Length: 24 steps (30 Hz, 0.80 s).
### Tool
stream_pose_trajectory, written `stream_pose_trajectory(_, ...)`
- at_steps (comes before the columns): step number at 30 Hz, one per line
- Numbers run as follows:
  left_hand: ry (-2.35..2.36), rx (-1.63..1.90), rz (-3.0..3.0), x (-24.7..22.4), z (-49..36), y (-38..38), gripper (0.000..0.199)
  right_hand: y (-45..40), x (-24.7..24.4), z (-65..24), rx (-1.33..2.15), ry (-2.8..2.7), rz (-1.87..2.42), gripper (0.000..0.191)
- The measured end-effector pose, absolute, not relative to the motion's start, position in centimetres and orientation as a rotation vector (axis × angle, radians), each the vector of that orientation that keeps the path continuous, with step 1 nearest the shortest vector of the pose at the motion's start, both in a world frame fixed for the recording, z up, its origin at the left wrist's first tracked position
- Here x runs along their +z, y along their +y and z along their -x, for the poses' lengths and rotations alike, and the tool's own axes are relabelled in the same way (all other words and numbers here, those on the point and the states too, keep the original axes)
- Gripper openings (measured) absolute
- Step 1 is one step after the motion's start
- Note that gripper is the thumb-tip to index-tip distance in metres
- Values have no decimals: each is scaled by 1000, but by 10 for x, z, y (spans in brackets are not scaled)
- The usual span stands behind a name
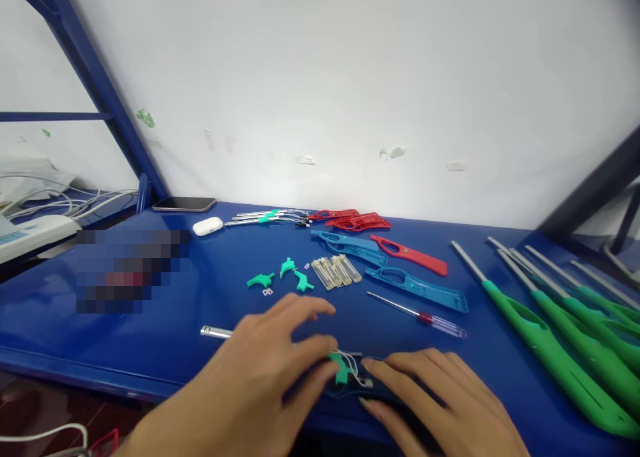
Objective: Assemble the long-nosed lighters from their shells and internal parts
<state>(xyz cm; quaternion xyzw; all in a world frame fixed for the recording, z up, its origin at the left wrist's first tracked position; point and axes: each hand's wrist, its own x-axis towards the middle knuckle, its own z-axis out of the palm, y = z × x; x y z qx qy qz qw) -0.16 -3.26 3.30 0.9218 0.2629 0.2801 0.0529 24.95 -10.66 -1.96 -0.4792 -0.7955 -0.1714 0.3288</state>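
Observation:
My left hand (270,350) is closed around a lighter's inner assembly, with thumb and index finger at its green plastic piece (341,369). Past the wrist side sticks out the end of a silver metal tube (216,332). Thin white wires (356,363) loop from the green piece toward my right hand (437,390). That hand bends its thumb and fingers around a blue lighter shell half (345,398) at the table's front edge. Most of this shell is hidden under both hands. Nearby lie loose green triggers (261,280) and clear fuel tanks (336,271).
A screwdriver (425,317) lies beyond my right hand. Blue shell halves (420,289) and red shell halves (360,221) lie farther back. Several green lighters (540,343) fill the right side. Metal tube assemblies (265,219), a white case (208,226) and a phone (184,204) are at the back.

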Motion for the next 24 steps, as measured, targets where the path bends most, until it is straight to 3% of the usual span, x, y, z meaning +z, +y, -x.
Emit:
stream_pose_trajectory(4,1085,965,-2780,43,22,6,25,-110,-26,-258,-376,-2100,1266,22)
stream_pose_trajectory(7,1395,793,-2766,41,42,32,35,-114,-27,-260,-345,-2086,1259,21)
stream_pose_trajectory(13,1509,649,-2677,24,63,54,51,-114,-25,-258,-353,-2100,1268,21)
stream_pose_trajectory(24,1396,480,-2647,31,59,55,35,-112,-29,-259,-392,-2110,1284,21)
